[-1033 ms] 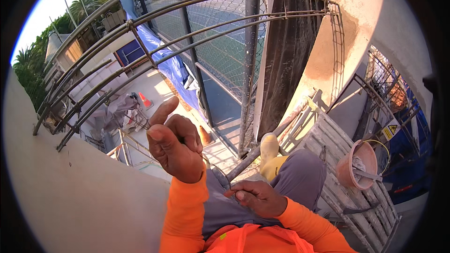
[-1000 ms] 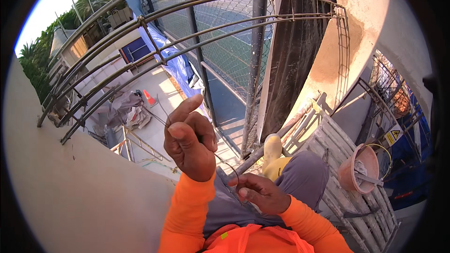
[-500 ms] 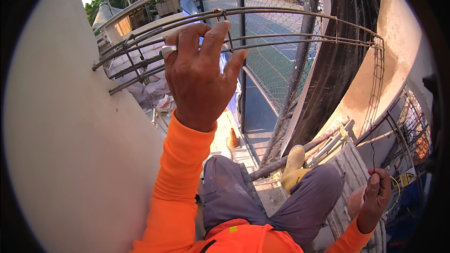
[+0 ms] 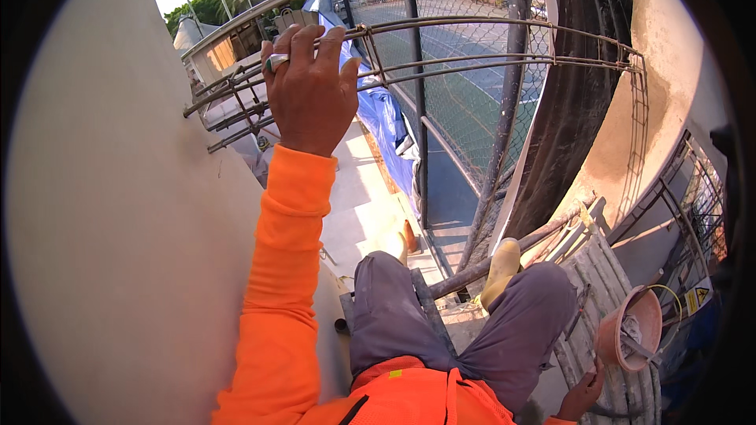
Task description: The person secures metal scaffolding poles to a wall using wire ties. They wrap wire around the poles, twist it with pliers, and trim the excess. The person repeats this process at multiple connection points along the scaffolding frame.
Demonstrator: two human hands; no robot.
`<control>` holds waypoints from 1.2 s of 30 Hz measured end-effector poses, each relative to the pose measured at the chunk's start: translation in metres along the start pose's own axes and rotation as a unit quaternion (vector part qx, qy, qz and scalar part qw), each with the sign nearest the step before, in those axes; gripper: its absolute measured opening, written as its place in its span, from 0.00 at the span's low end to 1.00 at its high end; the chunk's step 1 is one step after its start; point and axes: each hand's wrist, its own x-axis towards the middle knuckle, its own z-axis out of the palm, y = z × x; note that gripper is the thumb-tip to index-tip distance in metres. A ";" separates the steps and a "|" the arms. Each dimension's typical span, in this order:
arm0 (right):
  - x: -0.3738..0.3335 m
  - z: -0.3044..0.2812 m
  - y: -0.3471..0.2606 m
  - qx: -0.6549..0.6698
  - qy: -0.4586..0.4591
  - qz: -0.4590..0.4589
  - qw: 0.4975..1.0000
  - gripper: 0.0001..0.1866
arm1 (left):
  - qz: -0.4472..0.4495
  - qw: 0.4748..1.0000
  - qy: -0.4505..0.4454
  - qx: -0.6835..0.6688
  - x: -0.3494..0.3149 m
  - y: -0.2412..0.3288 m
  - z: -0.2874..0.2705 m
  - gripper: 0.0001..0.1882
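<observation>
My left hand (image 4: 310, 102), with a chunky silver ring, is closed over the upper bars of a curved cage of steel rebar (image 4: 465, 60). The cage arcs from the white wall on the left toward the curved plastered wall on the right, with tied cross links along it. Low on the right, my right hand (image 4: 584, 396) is closed beside a pink bucket (image 4: 638, 319) standing on planks. Its fingertips come close to the bucket's lower side; what they hold, if anything, I cannot make out. Inside the bucket are a metal tool and some whitish stuff.
White wall (image 4: 118, 228) fills the left side. Beneath my legs are weathered planks (image 4: 596, 267) and a metal pole (image 4: 465, 275). Ahead stand a chain-link fence (image 4: 465, 126), dark sheeting (image 4: 575, 110) and a blue tarp (image 4: 386, 122). More rebar (image 4: 693, 205) lies right.
The view has shifted, bringing the bucket out fully. My right hand has dropped down and left; the thin wire once in its fingers no longer shows. My left hand stays on the cage.
</observation>
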 end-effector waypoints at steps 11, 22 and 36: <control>0.016 0.183 -0.423 0.311 -0.455 -0.348 0.759 0.14 | -0.081 0.991 -0.073 0.073 -0.019 -0.096 -0.035 0.10; -0.069 0.310 -0.531 0.496 -0.494 -0.249 0.669 0.16 | -0.106 0.985 -0.131 -0.018 -0.007 -0.094 -0.030 0.14; -0.070 0.331 -0.543 0.469 -0.332 -0.429 0.698 0.17 | -0.305 0.904 -0.265 -0.142 0.018 -0.093 -0.038 0.19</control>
